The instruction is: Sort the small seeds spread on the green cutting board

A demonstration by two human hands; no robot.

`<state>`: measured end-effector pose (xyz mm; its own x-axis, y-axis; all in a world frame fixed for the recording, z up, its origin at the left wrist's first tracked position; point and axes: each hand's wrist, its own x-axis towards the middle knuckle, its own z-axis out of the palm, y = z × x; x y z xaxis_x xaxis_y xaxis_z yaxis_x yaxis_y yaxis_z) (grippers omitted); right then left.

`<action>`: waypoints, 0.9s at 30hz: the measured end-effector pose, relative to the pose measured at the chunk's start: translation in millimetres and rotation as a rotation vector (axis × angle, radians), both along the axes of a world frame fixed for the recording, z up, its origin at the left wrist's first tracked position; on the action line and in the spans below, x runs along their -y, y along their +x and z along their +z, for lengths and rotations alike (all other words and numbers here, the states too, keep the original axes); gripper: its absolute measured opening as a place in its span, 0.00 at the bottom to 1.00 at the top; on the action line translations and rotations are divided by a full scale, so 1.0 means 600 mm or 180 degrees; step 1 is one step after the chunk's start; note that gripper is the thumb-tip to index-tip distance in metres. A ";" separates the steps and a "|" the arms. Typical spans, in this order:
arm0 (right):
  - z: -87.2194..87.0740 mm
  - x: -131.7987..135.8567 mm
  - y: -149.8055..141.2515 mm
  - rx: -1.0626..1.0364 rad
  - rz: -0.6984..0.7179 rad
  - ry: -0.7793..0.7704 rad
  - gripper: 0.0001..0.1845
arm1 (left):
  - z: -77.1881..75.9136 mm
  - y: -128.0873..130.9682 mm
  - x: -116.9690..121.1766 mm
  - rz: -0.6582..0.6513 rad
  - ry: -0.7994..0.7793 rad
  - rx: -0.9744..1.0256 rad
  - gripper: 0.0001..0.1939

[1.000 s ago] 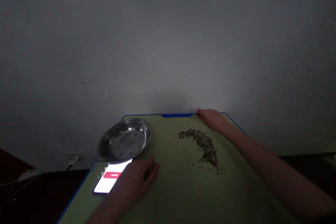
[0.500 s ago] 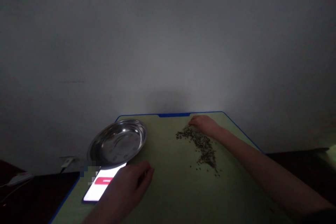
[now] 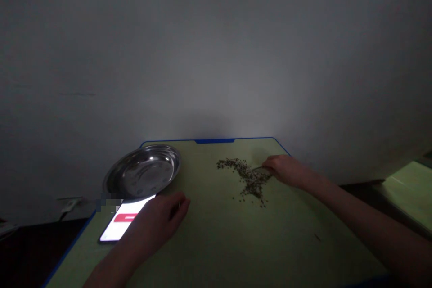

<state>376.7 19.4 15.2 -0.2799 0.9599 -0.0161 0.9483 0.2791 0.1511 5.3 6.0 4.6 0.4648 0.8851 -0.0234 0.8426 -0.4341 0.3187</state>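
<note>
Item 1: dark seed-like grains [image 3: 252,186], qty many, loose on pale green table [image 3: 216,243], R of ctr. I'd judge work underway, unfinished: most bunched in 1 patch, strays lie apart on near side; exact share done I can't tell. Patch curved, long axis diag., far L to near R.
Item 2: slim implement [image 3: 257,168], type unclear (dim light). I see R hand [image 3: 281,169] w/ fingers closed on it; free end points L over grains, long axis approx. L–R, slight slant.
Item 3: L hand [image 3: 168,212], just beside smartphone [image 3: 112,231]; fingers curled, I can't tell if fully closed or on anything. Phone scrn lit, red bar, partly hidden by L arm.
Item 4: stainless basin [image 3: 116,175], far L, rim overlapping phone's far end in my view.
</note>
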 end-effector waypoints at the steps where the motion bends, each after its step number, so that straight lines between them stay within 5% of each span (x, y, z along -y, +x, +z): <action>1: 0.001 0.002 0.006 -0.0059 -0.0072 0.0011 0.14 | 0.001 0.001 0.000 0.0000 -0.0012 0.0003 0.19; 9: 0.008 -0.010 0.118 -0.0642 -0.0988 0.0100 0.20 | 0.003 0.003 -0.003 -0.0029 -0.0018 0.0001 0.20; 15: -0.011 0.053 0.193 -0.1294 -0.1364 -0.0120 0.22 | 0.001 0.002 -0.006 -0.0109 -0.0009 0.0107 0.20; 20: -0.052 0.100 0.204 -0.1731 -0.1416 -0.0155 0.22 | 0.000 0.004 -0.006 -0.0156 -0.0035 0.0061 0.20; 27: -0.077 0.062 0.180 -0.2086 -0.1238 -0.0196 0.23 | 0.000 0.003 -0.002 -0.0121 -0.0095 0.0006 0.21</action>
